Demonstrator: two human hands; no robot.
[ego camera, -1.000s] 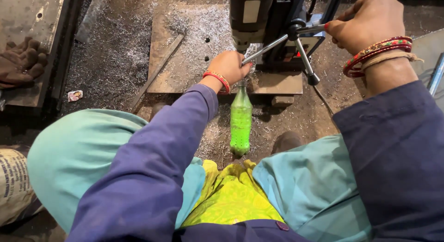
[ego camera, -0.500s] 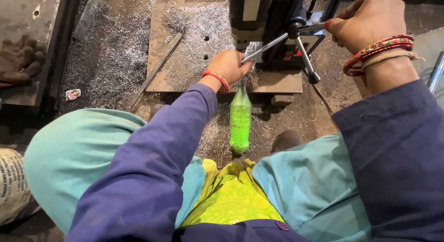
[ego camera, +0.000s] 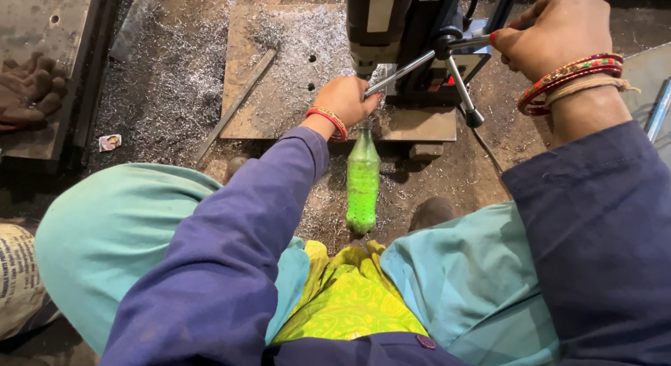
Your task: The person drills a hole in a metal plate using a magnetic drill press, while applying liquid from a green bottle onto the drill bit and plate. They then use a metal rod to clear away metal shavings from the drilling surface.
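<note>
Head view: left hand (ego camera: 347,99) grips green bottle (ego camera: 363,181) neck; right hand (ego camera: 556,30) clasps drill press (ego camera: 419,51) feed handle (ego camera: 482,40).

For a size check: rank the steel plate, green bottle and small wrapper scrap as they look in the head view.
1. steel plate, by far the largest.
2. green bottle, upright and nearer the camera, which may inflate it.
3. small wrapper scrap, smallest.

1. Plate (ego camera: 279,72): dull, rough metal strewn with bright shavings (ego camera: 161,79).
2. Bottle (ego camera: 363,181): glossy green plastic.
3. Drill (ego camera: 412,30) handles (ego camera: 402,72): smooth, shiny metal.
4. Sleeves (ego camera: 231,254): matt cloth.
</note>
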